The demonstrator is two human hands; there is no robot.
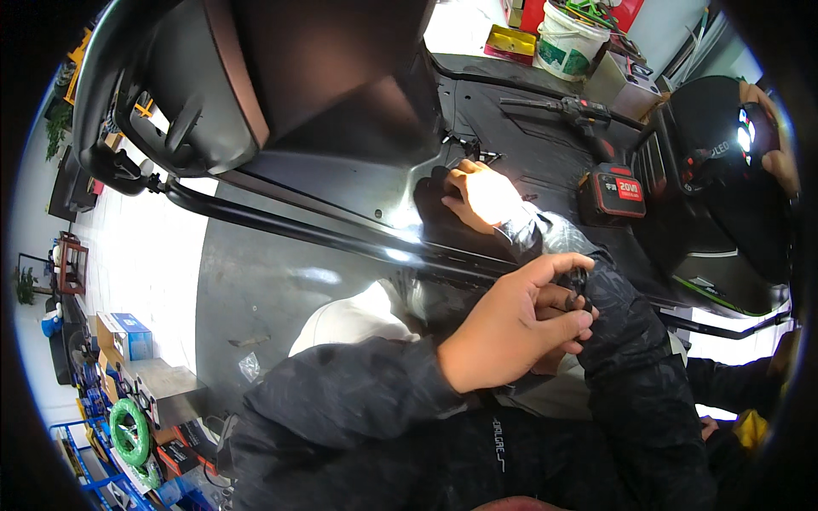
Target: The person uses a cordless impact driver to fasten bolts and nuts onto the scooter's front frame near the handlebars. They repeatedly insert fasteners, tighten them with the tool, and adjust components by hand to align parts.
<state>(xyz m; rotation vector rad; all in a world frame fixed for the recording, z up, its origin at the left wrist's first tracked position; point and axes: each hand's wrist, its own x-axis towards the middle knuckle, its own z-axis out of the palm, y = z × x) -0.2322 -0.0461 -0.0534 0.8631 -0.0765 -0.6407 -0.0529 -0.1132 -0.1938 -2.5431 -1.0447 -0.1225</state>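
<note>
My left hand [532, 319] is raised in front of my body, its fingers closed on a small black part [578, 279] whose shape is partly hidden. Beyond it, my right hand [481, 196] reaches down to the black floor panel [532, 145] of a vehicle. Bent fingers and thumb come together low over the panel; bright glare covers the back of that hand, and what the fingertips hold cannot be made out. Several small dark pieces [477, 153] lie just past those fingers. To the right of them rests a cordless power tool [588, 115] with a red and black battery [615, 194].
A black tube [298, 228] runs along the vehicle's near side. At the back stand a white bucket [571, 43] and a yellow tray [511, 41]. Boxes [128, 336] and a green coil [129, 432] sit at the lower left. Another person's hand [709, 427] shows at the right.
</note>
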